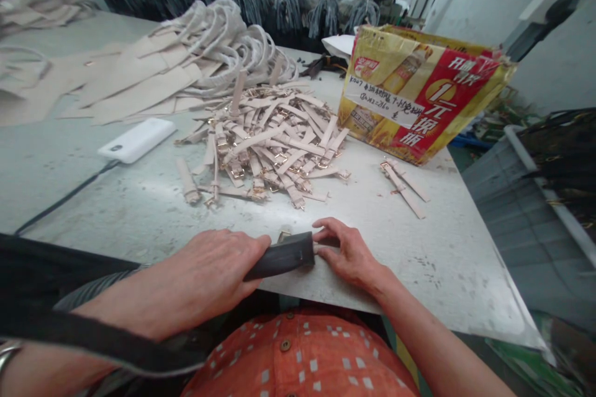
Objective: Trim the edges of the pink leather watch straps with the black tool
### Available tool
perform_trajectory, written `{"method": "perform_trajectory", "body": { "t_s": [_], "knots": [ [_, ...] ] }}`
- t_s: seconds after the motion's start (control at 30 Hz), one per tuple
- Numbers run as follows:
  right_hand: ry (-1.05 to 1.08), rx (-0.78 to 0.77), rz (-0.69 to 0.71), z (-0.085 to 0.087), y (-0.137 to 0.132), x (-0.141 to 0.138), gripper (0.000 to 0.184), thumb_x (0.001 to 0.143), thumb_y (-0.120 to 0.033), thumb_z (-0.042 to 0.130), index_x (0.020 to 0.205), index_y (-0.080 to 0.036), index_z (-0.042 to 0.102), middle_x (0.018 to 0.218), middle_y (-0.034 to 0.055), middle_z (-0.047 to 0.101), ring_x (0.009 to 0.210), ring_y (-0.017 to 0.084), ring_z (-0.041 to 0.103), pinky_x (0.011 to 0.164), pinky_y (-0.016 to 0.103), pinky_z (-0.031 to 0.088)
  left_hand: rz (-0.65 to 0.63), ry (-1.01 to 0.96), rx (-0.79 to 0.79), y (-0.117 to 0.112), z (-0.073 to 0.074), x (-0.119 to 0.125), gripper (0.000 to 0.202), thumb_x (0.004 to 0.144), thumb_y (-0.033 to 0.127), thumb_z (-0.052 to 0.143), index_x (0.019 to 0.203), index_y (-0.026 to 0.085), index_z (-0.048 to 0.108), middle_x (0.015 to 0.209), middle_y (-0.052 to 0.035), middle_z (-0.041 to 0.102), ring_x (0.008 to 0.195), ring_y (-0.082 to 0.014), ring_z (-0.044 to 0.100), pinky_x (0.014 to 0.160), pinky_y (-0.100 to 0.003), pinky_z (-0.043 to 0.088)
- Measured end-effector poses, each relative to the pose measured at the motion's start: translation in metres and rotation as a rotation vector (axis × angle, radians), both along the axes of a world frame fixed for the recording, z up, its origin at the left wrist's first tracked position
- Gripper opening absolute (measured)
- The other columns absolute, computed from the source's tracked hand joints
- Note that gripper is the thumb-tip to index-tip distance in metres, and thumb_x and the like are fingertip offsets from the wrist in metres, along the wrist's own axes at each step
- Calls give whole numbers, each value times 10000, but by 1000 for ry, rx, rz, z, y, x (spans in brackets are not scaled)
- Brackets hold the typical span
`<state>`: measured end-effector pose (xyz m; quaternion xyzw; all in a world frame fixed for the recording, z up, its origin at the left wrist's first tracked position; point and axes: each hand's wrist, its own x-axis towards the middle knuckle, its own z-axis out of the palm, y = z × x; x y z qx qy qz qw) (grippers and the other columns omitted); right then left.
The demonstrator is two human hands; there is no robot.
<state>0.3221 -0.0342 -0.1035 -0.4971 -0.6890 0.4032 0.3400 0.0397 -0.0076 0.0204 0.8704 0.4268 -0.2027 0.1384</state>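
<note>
My left hand (205, 276) is closed over one end of a dark grey strap (282, 255) lying at the table's near edge. My right hand (347, 249) pinches the strap's other end, where a small gold buckle (284, 236) pokes up behind it. Just beyond my hands lies a heap of several beige straps with gold buckles (267, 146).
A red and yellow cardboard box (419, 99) stands at the back right, with a few loose beige straps (404, 181) in front of it. A white power bank (137, 139) with a black cable lies left. Beige bag panels with handles (186, 56) are piled behind.
</note>
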Motion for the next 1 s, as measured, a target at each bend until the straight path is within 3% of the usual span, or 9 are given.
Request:
{"method": "perform_trajectory", "body": {
  "t_s": [0.17,0.3,0.53,0.67,0.8,1.0],
  "knots": [
    [13,-20,11,1,3,2,630,872,21,751,1432,-262,694,1145,25,907,1111,248,859,1104,431,641,-19,-13,15,8,-1,3,190,1013,314,656,1152,292,784,985,-89,896,969,-351,870,836,-422,568],
    [33,-18,7,-1,4,4,661,862,-10,733,1474,-252,668,1122,21,912,1080,243,865,1080,415,649,42,-56,-29,13,-6,2,212,1014,362,625,1143,293,778,979,-78,900,943,-328,861,806,-401,541],
    [22,12,-7,-5,3,2,648,846,-35,734,1455,-253,686,1153,42,920,1083,260,858,1135,466,619,207,-116,7,20,-10,-28,382,963,553,608,1151,290,813,926,-94,887,893,-362,854,790,-418,555],
    [-7,29,-13,-2,2,1,552,846,-92,823,1369,-248,746,1159,57,910,1116,287,842,1124,479,616,222,-101,-22,18,-6,-40,421,933,568,621,1168,301,846,1003,-113,908,972,-406,870,858,-463,596],
    [5,10,-9,-1,2,0,530,874,-104,843,1375,-256,754,1147,54,914,1128,286,838,1122,477,617,161,-137,-9,15,-9,-31,369,950,528,655,1154,297,857,949,-102,896,924,-382,860,850,-445,610],
    [13,-29,-26,-5,4,1,605,880,-33,738,1442,-256,736,1123,34,918,1100,262,852,1160,477,618,83,-65,36,7,-6,4,259,991,397,702,1184,280,830,959,-103,887,952,-363,869,855,-423,600]
  ]
}}
